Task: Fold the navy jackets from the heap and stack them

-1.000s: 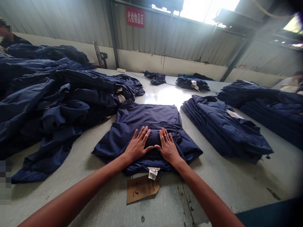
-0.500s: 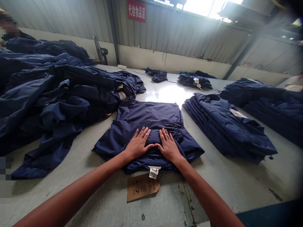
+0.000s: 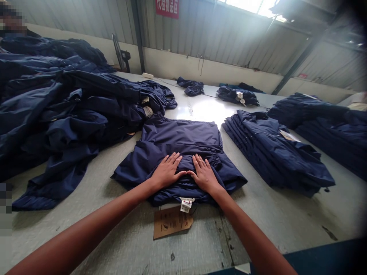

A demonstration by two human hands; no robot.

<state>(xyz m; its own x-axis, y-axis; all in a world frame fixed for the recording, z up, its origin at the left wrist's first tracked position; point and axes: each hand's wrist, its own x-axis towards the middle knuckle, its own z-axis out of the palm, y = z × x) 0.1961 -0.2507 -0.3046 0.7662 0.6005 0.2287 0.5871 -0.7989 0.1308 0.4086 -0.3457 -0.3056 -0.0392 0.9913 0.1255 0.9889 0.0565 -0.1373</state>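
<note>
A navy nylon jacket [image 3: 180,137] lies folded flat on the pale work table [image 3: 266,225], its lower part doubled over towards me. My left hand [image 3: 168,172] rests palm down on the fold, fingers spread. My right hand [image 3: 204,175] lies the same way beside it, the two hands almost meeting at the heels. Neither hand grips the cloth. A small white label [image 3: 185,205] hangs at the jacket's near edge, with a brown card swing tag [image 3: 171,222] lying on the table just below it.
A large heap of navy jackets [image 3: 63,114] fills the left, and a neat folded stack [image 3: 275,156] lies to the right. Further stacks and small bundles [image 3: 237,96] sit farther along the table. A co-worker [image 3: 11,23] stands beyond the heap.
The whole scene sits slightly higher in the picture as my head tips down. My hands stay flat on the folded jacket, and the fold looks a little smoother.
</note>
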